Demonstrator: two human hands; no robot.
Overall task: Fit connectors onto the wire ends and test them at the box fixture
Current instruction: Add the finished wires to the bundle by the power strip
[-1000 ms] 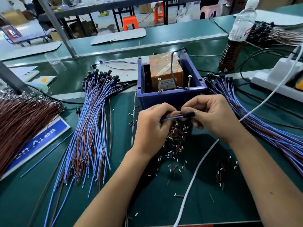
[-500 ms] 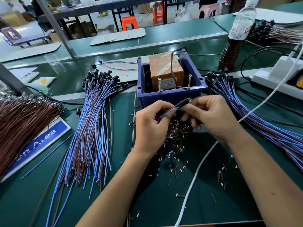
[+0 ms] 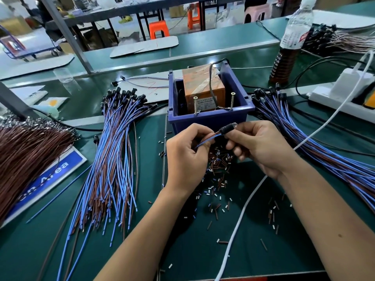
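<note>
1. Pinching a blue/brown wire pair (image 3: pixel 209 138), left hand (image 3: pixel 187 157) had fingers curled on it; right hand (image 3: pixel 257 147) gripped the black connector (image 3: pixel 225 129), clear tip up, just in front of the blue box fixture (image 3: pixel 209 118).
2. Wire's far end hidden under left palm; label on orange unit (image 3: pixel 203 86) unreadable.
3. Wire bundles (image 3: pixel 113 159) flanked both sides w/ green mat (image 3: pixel 203 250) bare nearer the body.

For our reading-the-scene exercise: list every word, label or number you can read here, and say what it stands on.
"n Area": white letters on the blue sign at left, its start hidden under brown wires.
Label on the orange box inside the blue bin: too small to read.
Bottle label: blurred, unreadable.
</note>
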